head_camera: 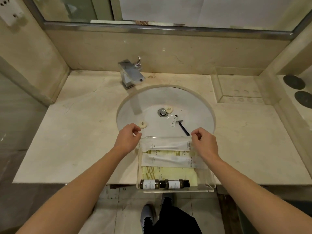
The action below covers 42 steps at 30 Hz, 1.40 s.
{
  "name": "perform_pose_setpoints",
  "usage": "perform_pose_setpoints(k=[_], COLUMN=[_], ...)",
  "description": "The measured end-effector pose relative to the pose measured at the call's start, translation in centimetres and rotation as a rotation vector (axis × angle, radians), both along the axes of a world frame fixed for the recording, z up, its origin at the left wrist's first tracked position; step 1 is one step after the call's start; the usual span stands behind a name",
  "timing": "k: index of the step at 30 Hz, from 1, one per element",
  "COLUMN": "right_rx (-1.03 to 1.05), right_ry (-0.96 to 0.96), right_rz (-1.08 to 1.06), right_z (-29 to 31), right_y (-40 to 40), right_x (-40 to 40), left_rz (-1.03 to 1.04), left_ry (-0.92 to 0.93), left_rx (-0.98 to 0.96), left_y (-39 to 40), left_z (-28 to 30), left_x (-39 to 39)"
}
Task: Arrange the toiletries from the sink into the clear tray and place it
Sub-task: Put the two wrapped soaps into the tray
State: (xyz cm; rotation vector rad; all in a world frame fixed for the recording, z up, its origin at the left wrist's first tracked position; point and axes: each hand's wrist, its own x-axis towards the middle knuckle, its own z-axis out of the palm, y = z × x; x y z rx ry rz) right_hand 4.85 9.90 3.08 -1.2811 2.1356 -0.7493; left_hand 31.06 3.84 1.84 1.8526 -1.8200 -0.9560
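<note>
Clear tray (175,189) sits on the desk (76,141) at the near rim of the sink (194,105), its near edge overhanging the desk front. In it: two white sachets (166,144) at the sink end over yellow packets (168,173), and two dark bottles (164,184) lying end to end at the near wall. My left hand (129,139) and right hand (204,144) are at the tray's far corners — fingers curled, pinching the ends of the farthest sachet. In the sink beyond the tray: two round soaps (143,124), a small tube (173,121), a black razor (183,127), near the drain (162,112). Faucet (130,73) behind the sink.
</note>
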Motion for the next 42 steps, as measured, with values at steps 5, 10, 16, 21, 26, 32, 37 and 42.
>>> perform_pose_setpoints(k=[5, 10, 16, 21, 26, 32, 37, 42], right_rx=[0.05, 0.192, 0.434, 0.452, 0.398, 0.304, 0.36, 0.364], right_ry=[0.022, 0.053, 0.093, 0.18, 0.286, 0.506, 0.637, 0.617], right_rz=[0.024, 0.119, 0.267, 0.359, 0.364, 0.585, 0.727, 0.672], right_z=[-0.8, -3.3, -7.1, -10.9, -13.4, -15.3, -16.1, -16.1], right_y=[-4.1, -9.0, -14.3, -18.0, -21.1, -23.7, -24.3, -23.8], right_x=[-1.1, -2.2, -2.4, -2.1, -1.1, 0.4, 1.1, 0.8], left_rz=[0.072, 0.144, 0.179, 0.073, -0.14, -0.213, -0.213, -0.132], left_ry=[-0.012, -0.029, -0.041, -0.241, -0.525, -0.513, -0.487, -0.399], left_rx=[0.031, 0.123, 0.236, 0.345, 0.317, 0.323, 0.275, 0.335], left_y=[-3.7, -7.3, -11.0, -13.1, -13.9, -14.5, -14.7, -14.4], left_z=[-1.1, -2.9, -7.0, -10.1, -12.4, -13.8, -13.8, -13.3], left_x=[-1.2, -2.2, -3.3, -4.2, -4.6, -3.9, -4.1, -4.4])
